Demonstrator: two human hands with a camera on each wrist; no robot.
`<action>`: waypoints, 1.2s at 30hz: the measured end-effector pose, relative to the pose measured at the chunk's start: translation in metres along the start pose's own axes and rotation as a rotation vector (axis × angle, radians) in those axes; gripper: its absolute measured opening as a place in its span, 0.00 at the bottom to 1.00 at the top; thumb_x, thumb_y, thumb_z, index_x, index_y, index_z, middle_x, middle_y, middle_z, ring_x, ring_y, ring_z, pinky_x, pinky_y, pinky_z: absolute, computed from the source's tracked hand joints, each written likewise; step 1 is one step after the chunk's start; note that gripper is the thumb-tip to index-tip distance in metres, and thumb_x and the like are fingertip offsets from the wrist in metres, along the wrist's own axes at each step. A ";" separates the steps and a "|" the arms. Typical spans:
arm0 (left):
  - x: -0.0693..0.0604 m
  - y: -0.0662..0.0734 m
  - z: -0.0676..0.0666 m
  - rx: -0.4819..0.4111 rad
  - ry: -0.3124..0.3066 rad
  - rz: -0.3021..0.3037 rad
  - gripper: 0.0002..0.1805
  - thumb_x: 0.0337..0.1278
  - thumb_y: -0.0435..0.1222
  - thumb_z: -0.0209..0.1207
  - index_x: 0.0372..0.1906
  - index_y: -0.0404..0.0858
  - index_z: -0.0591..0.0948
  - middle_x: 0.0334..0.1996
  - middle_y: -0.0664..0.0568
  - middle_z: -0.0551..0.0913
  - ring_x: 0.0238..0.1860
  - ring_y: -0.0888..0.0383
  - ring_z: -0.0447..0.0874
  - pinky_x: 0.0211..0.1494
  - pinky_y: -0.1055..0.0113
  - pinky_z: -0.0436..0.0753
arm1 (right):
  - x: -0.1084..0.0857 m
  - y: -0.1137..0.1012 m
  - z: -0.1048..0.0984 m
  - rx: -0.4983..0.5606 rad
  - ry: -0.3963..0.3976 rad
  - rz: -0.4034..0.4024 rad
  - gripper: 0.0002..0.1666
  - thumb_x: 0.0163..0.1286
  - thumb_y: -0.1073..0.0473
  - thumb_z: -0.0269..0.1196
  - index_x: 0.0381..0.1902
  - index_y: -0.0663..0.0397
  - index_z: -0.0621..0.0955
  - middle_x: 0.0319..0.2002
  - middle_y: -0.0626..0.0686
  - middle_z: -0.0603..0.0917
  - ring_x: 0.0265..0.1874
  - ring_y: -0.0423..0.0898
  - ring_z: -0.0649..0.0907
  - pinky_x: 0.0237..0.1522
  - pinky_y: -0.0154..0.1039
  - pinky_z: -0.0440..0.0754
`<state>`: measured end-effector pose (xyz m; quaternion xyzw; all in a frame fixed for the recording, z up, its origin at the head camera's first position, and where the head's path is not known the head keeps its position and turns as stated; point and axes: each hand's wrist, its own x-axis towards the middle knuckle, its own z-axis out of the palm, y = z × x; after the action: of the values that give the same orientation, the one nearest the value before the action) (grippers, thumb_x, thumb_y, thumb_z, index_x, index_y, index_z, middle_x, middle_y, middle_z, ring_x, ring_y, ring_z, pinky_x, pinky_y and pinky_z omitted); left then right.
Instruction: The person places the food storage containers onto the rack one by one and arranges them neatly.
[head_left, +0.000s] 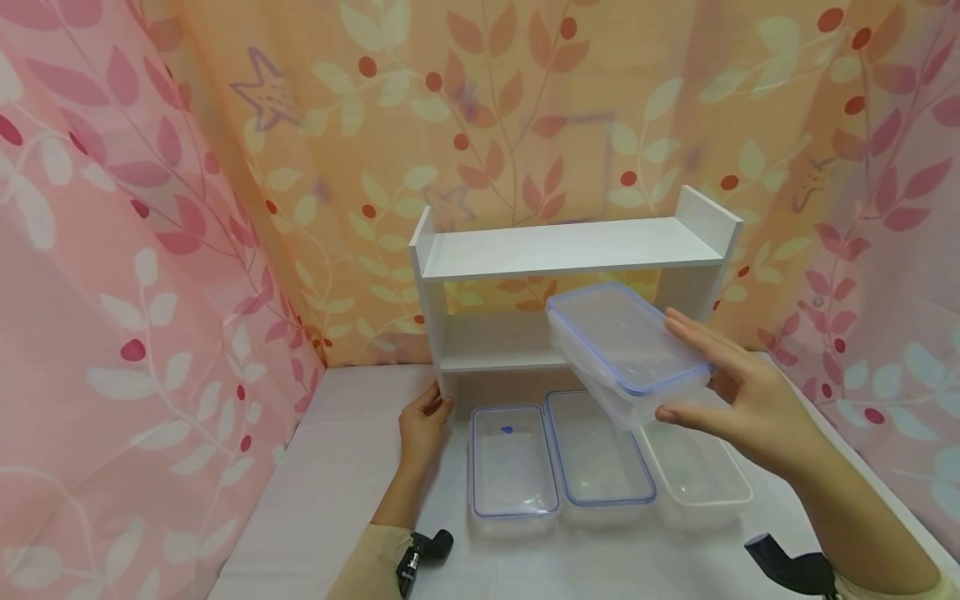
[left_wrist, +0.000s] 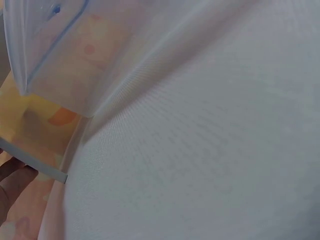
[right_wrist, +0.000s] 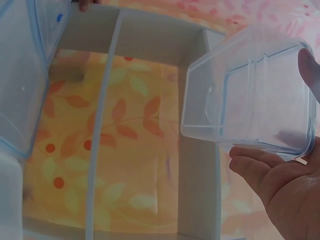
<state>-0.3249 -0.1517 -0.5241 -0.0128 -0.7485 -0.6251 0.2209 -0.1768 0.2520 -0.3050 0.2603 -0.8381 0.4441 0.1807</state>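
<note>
In the head view my right hand (head_left: 757,408) grips a clear plastic food container (head_left: 626,342) by its right end, with the thumb on the near side and the fingers on the far side. This container has a blue-edged lid and is tilted, raised in front of a white two-tier shelf (head_left: 562,250). The right wrist view shows the same container (right_wrist: 240,100) beside the shelf's side panel. Low on the shelf's left side panel, my left hand (head_left: 422,429) holds its front edge; in the left wrist view only some fingers (left_wrist: 17,182) appear at that panel.
Below the held container, a food container with a blue mark (head_left: 513,475), a second blue-edged one (head_left: 603,467) and a pale-rimmed one (head_left: 701,471) stand side by side on the white-covered table (head_left: 322,467). Patterned orange and pink curtains (head_left: 360,167) surround the table.
</note>
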 end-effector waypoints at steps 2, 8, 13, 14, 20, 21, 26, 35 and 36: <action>0.001 -0.003 -0.001 -0.002 -0.006 -0.012 0.24 0.62 0.31 0.69 0.63 0.34 0.81 0.61 0.42 0.82 0.54 0.44 0.88 0.49 0.69 0.86 | 0.003 -0.004 0.001 -0.002 0.002 -0.002 0.58 0.52 0.71 0.79 0.78 0.43 0.67 0.79 0.51 0.64 0.68 0.26 0.70 0.58 0.18 0.71; 0.003 -0.004 -0.002 0.010 0.000 -0.014 0.24 0.63 0.33 0.69 0.64 0.35 0.81 0.60 0.44 0.83 0.53 0.46 0.88 0.48 0.72 0.86 | 0.013 -0.013 0.004 0.004 0.003 -0.020 0.58 0.52 0.71 0.79 0.78 0.43 0.67 0.79 0.51 0.64 0.67 0.28 0.72 0.58 0.20 0.72; 0.003 -0.004 -0.002 0.007 -0.004 -0.001 0.25 0.62 0.33 0.69 0.64 0.33 0.81 0.60 0.43 0.83 0.53 0.45 0.88 0.48 0.72 0.86 | 0.021 -0.019 0.004 0.006 0.002 -0.016 0.58 0.52 0.69 0.80 0.78 0.41 0.67 0.79 0.52 0.65 0.67 0.29 0.73 0.58 0.19 0.72; 0.003 -0.004 -0.002 0.007 -0.006 0.001 0.25 0.62 0.33 0.69 0.64 0.33 0.81 0.60 0.43 0.83 0.53 0.45 0.88 0.48 0.72 0.86 | 0.022 -0.020 0.004 0.008 -0.001 -0.018 0.58 0.52 0.69 0.79 0.78 0.40 0.67 0.79 0.52 0.65 0.67 0.30 0.73 0.58 0.19 0.72; 0.003 -0.006 -0.002 0.014 -0.012 -0.009 0.24 0.63 0.33 0.69 0.63 0.33 0.81 0.60 0.44 0.83 0.52 0.47 0.89 0.46 0.74 0.85 | 0.031 -0.027 0.004 0.031 -0.019 -0.034 0.58 0.52 0.69 0.79 0.78 0.39 0.67 0.78 0.52 0.65 0.66 0.35 0.75 0.58 0.20 0.73; 0.003 -0.006 -0.002 0.014 -0.013 -0.009 0.24 0.63 0.33 0.69 0.63 0.33 0.81 0.60 0.44 0.83 0.52 0.48 0.89 0.46 0.74 0.85 | 0.032 -0.029 0.005 0.038 -0.021 -0.036 0.58 0.52 0.69 0.80 0.78 0.40 0.67 0.78 0.52 0.65 0.64 0.34 0.76 0.58 0.20 0.73; 0.003 -0.006 -0.003 0.001 -0.019 -0.003 0.24 0.63 0.32 0.68 0.63 0.34 0.81 0.61 0.44 0.83 0.52 0.47 0.89 0.47 0.73 0.86 | 0.039 -0.037 0.007 0.043 -0.029 -0.039 0.58 0.52 0.68 0.80 0.78 0.40 0.67 0.78 0.51 0.66 0.61 0.38 0.80 0.56 0.21 0.75; 0.003 -0.005 -0.003 -0.011 -0.020 -0.017 0.25 0.63 0.33 0.69 0.64 0.33 0.81 0.61 0.46 0.83 0.53 0.48 0.88 0.48 0.72 0.86 | 0.056 -0.053 0.009 0.074 -0.023 -0.065 0.57 0.52 0.71 0.79 0.77 0.43 0.69 0.77 0.51 0.68 0.60 0.40 0.79 0.57 0.23 0.76; 0.002 -0.005 -0.003 -0.017 -0.021 -0.015 0.25 0.63 0.32 0.68 0.64 0.32 0.81 0.61 0.45 0.83 0.53 0.47 0.88 0.48 0.72 0.86 | 0.058 -0.055 0.009 0.076 -0.023 -0.060 0.57 0.52 0.71 0.79 0.77 0.43 0.69 0.77 0.51 0.68 0.60 0.40 0.79 0.58 0.23 0.76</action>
<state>-0.3277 -0.1561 -0.5276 -0.0156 -0.7456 -0.6328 0.2083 -0.1907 0.2025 -0.2429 0.2971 -0.8144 0.4670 0.1744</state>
